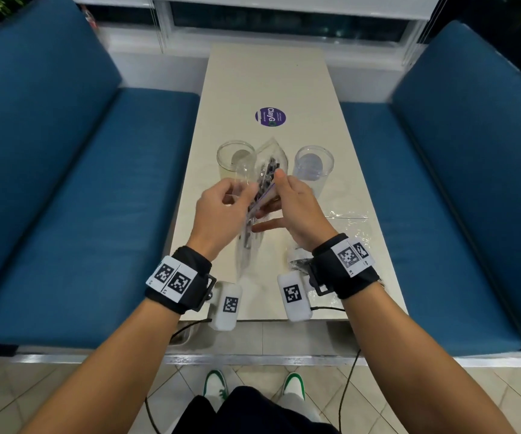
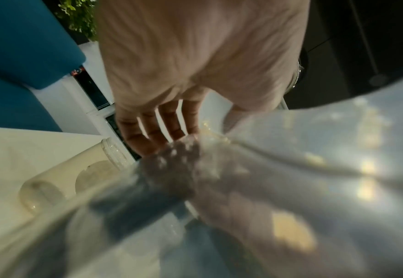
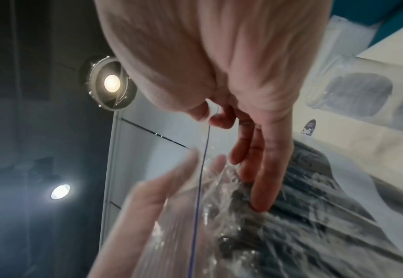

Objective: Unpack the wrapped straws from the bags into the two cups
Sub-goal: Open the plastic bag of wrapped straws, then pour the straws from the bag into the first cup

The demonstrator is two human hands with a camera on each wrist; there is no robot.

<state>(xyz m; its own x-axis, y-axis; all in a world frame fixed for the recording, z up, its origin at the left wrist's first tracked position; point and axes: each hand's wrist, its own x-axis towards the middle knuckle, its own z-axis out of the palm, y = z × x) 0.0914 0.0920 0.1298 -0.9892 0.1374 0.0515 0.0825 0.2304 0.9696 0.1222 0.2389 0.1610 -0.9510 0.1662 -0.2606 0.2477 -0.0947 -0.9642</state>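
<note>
Bag [image 1: 264, 183] of wrapped straws [image 1: 267, 170] is held above the middle of the table [image 1: 362, 277], between both hands, its long axis running from the near edge toward the far edge and tilted up, mouth toward the person. In the head view the left hand [image 1: 221, 211] pinches one lip of the mouth; the right hand [image 1: 296, 205] pinches the opposite lip, lower fingers extended beneath. Both hands are equally near. The left cup [image 1: 235, 161] and right cup [image 1: 314, 166] stand upright just beyond the bag, on either side of it, both appearing empty. More clear plastic [image 1: 350, 220] lies by the right edge. A round purple sticker [image 1: 270, 117] further toward the far edge reads "ClayG"; smaller print is illegible. In the left wrist view, blurred film fills the frame and fingers [image 2: 153, 129] curl onto it. In the right wrist view, thumb and forefinger pinch the blue-lined lip; dark straws show inside. Judgement: the bag is being pulled open.
</note>
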